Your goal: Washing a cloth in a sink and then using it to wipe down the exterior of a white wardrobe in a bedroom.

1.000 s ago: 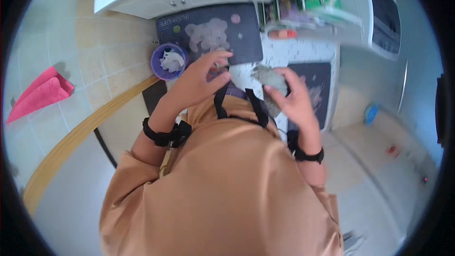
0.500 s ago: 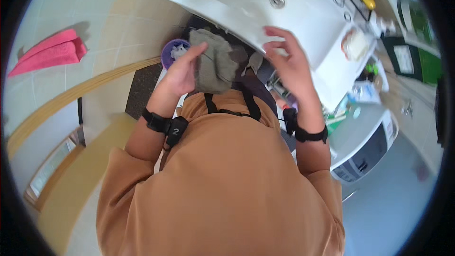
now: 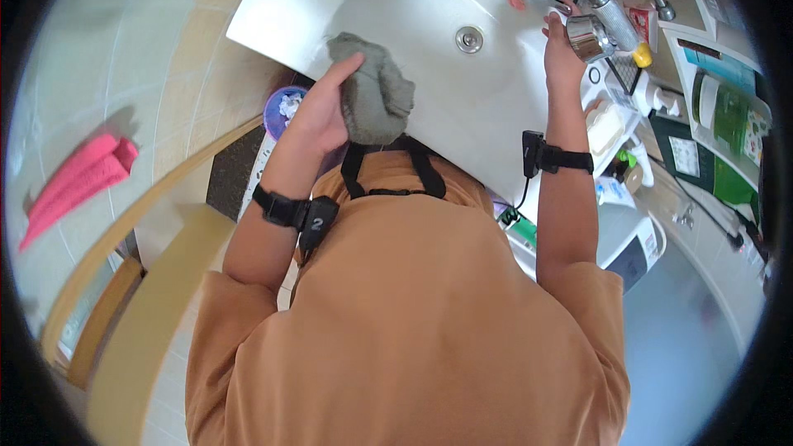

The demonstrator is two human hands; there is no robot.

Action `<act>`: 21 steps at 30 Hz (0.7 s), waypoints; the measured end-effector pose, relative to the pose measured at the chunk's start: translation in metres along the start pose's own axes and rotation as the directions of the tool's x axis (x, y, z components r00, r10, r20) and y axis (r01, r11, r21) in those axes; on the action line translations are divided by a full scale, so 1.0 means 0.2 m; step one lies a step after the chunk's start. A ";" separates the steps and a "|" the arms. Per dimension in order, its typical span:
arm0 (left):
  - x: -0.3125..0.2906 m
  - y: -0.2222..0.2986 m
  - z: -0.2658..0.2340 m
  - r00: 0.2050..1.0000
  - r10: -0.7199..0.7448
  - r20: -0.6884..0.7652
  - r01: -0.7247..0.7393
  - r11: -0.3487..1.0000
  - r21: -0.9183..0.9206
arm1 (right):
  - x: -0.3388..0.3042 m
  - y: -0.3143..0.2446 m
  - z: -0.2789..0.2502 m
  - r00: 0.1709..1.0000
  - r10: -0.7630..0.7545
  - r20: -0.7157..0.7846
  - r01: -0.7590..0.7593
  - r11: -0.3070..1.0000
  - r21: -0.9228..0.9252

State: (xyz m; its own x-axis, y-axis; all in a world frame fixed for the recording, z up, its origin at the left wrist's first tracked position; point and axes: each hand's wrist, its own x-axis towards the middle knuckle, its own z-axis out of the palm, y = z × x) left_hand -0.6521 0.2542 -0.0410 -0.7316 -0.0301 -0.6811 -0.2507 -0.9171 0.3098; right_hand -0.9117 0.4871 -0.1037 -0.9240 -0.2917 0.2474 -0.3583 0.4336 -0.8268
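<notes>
My left hand (image 3: 326, 107) is closed on a folded grey-green cloth (image 3: 376, 95), thumb on top, held over the near left edge of the white washbasin (image 3: 446, 107). The cloth's loose end hangs to the right of my fingers. At the basin's far right, my right hand (image 3: 563, 54) is against the chrome faucet (image 3: 591, 40), fingers curled at its side. Part of those fingers is hidden by the metal. The round drain (image 3: 469, 39) lies between my two hands.
A pink cloth (image 3: 78, 182) hangs on the tiled wall at the left. A purple bin (image 3: 275, 116) stands below the basin's left corner. A bar of soap (image 3: 605, 128) lies on the basin's right ledge, near bottles (image 3: 661, 99) and a shelf (image 3: 719, 45).
My right hand has moved forward and right, from above the basin's near edge to the faucet. The left hand still holds the cloth, which is now over the basin's edge as the view shifted forward.
</notes>
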 end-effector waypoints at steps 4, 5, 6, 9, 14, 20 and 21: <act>0.30 0.03 0.00 0.983 -0.173 0.065 0.170 0.984 0.048 | -0.05 -0.11 0.03 0.967 0.256 0.009 -0.256 0.966 -0.013; 0.35 0.02 0.02 0.974 -0.211 0.078 0.204 0.975 0.088 | -0.09 -0.12 0.05 0.967 0.252 -0.035 -0.250 0.967 0.056; 0.41 0.02 0.04 0.960 -0.247 0.133 0.230 0.964 0.132 | -0.11 -0.13 0.05 0.962 0.269 -0.040 -0.269 0.963 -0.001; 0.56 -0.03 0.09 0.941 -0.288 0.176 0.257 0.950 0.178 | -0.17 -0.21 0.06 0.968 0.243 -0.062 -0.243 0.970 0.003; 0.66 -0.12 0.22 0.922 -0.372 0.105 0.332 0.901 0.280 | -0.35 -0.16 0.04 0.868 0.496 -0.011 -0.486 0.854 0.186; 0.81 -0.33 0.28 0.949 -0.301 0.095 0.268 0.928 0.261 | -0.52 -0.15 0.05 0.600 0.768 0.225 -0.781 0.501 0.373; 0.83 -0.36 0.30 0.951 -0.294 0.091 0.263 0.930 0.256 | -0.53 -0.17 0.05 0.581 0.779 0.236 -0.794 0.478 0.376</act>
State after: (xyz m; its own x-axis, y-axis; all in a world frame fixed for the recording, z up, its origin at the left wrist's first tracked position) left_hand -0.7935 0.3402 -0.1361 -0.6801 0.2776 -0.6785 -0.5879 -0.7595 0.2785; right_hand -0.8010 0.4944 -0.1079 -0.7844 -0.0329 -0.6194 0.6123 0.1182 -0.7817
